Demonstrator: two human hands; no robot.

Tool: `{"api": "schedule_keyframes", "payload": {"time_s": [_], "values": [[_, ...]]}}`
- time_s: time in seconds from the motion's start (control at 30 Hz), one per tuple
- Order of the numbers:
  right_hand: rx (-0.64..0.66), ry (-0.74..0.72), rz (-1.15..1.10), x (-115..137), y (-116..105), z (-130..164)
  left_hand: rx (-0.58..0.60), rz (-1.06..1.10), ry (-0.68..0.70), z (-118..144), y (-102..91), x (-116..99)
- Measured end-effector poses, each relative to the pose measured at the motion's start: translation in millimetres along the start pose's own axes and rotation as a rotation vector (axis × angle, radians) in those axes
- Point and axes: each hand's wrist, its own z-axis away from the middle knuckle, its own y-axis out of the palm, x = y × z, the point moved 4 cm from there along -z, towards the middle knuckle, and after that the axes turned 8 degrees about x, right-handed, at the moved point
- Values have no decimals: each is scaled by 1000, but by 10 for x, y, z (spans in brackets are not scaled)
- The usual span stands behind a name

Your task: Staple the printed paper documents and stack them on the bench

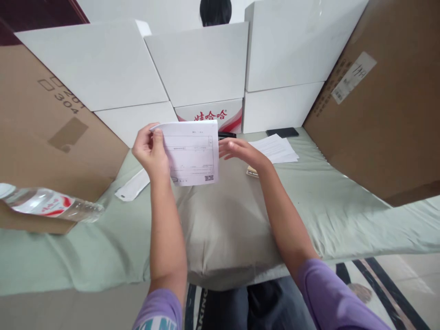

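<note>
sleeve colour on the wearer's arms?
Purple sleeves, short, on both arms. The head view shows them best, at the bottom of the frame.

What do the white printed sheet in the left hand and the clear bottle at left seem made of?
White printed sheet: thin matte paper, apparently; its top corner curls under the left hand. Clear bottle: likely glossy plastic, see-through with highlights.

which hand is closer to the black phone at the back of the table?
Right. The right hand hovers open just left of the paper stack, with the black phone behind it. The left hand holds the printed sheet, farther left.
</note>
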Motion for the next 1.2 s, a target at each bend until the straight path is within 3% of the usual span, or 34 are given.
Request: {"api": "schedule_keyframes", "payload": {"time_s": [0.07,0.13,0.33,0.5,0.67,0.9,1.2], "values": [[47,-68,-3,57,123,-27,33,5,-31,20,49,-17],[13,-95,28,24,209,-66,60,-15,-65,32,89,-53],[-306,-115,116,-94,353,105,111,-8,-198,147,201,-91],[-467,-98,155,-103,497,522,137,145,-395,572,277,25],[-457,58,-55,-330,574,697,189,244,-589,917,199,136],[-475,200,-418,-586,623,648,225,294,-662,954,154,144],[-437,160,-345,-562,541,644,300,254,-731,1034,150,417]]}}
